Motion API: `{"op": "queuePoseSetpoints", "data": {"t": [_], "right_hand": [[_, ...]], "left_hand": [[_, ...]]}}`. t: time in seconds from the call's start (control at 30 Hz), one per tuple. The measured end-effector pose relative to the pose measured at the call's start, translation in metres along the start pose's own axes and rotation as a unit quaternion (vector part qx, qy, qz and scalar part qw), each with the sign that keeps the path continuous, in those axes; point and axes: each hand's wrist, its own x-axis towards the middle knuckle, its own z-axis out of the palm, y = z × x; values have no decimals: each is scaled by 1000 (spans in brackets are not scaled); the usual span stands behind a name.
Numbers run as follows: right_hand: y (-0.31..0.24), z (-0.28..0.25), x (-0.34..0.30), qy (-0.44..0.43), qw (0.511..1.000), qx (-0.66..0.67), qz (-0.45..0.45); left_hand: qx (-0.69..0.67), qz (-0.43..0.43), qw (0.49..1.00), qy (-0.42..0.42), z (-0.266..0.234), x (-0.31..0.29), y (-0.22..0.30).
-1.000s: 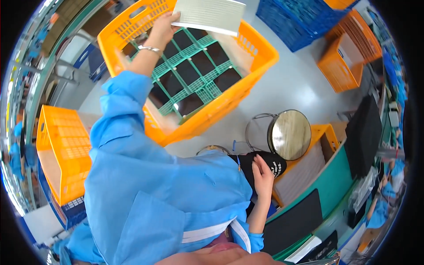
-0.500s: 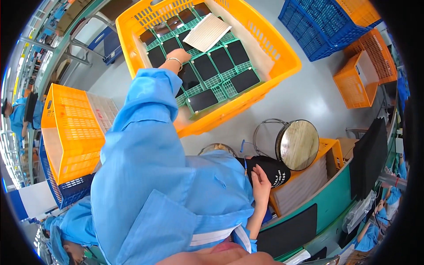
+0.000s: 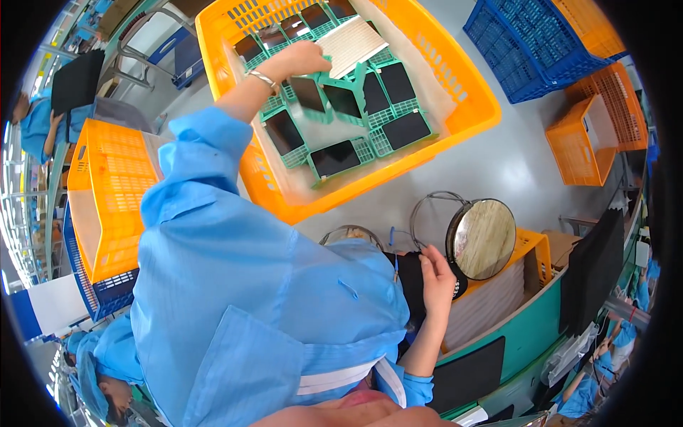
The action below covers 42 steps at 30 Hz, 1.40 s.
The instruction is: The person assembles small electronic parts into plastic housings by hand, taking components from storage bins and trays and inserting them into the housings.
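Observation:
My left hand (image 3: 300, 60) reaches into a large yellow crate (image 3: 455, 117), its fingers closed on the top edge of green plastic frames. Two of these green frames with dark panels (image 3: 343, 100) stand tilted up beneath the hand, above the crate's pale lining. More green mesh frames with flat dark panels (image 3: 336, 159) lie in rows around them. A ribbed off-white pad (image 3: 351, 45) rests on the frames beside my left hand. My right hand (image 3: 440, 282) is over my lap near black cloth, fingers extended and apparently holding nothing.
A round-topped stool (image 3: 485, 238) stands right of my lap, beside a green bench edge (image 3: 516, 363). Blue crates (image 3: 523, 53) and orange crates (image 3: 580, 139) stand at far right. Another yellow crate (image 3: 114, 199) is at left. Co-workers in blue sit or stand at left.
My left hand has closed on green frames and tilted them up from their rows, exposing the lining. My right hand has shifted right and up. A co-worker at left has raised a black panel.

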Motion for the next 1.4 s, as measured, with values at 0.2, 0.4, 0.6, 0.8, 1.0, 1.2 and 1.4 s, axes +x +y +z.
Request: {"op": "queuePoseSetpoints", "data": {"t": [0.2,0.4,0.6,0.8,1.0,1.2,1.4], "right_hand": [[-80,5,19,67,983,4,-173],[-195,16,6,72,917,-31,-392],[-188,32,-14,46,927,-65,-366],[-164,36,-17,114,916,-107,-369],[-112,24,-19,203,950,27,-235],[-72,10,-33,225,962,41,-151],[-62,22,-40,311,936,-51,-155]], "left_hand": [[-59,190,970,142,-91,-97,86],[-156,388,902,107,-128,-157,158],[-279,541,793,30,-89,-167,197],[-204,559,804,-21,-74,-158,198],[-301,204,932,0,-18,-37,117],[13,-55,996,62,88,73,43],[-20,-98,994,43,134,133,36]]}}
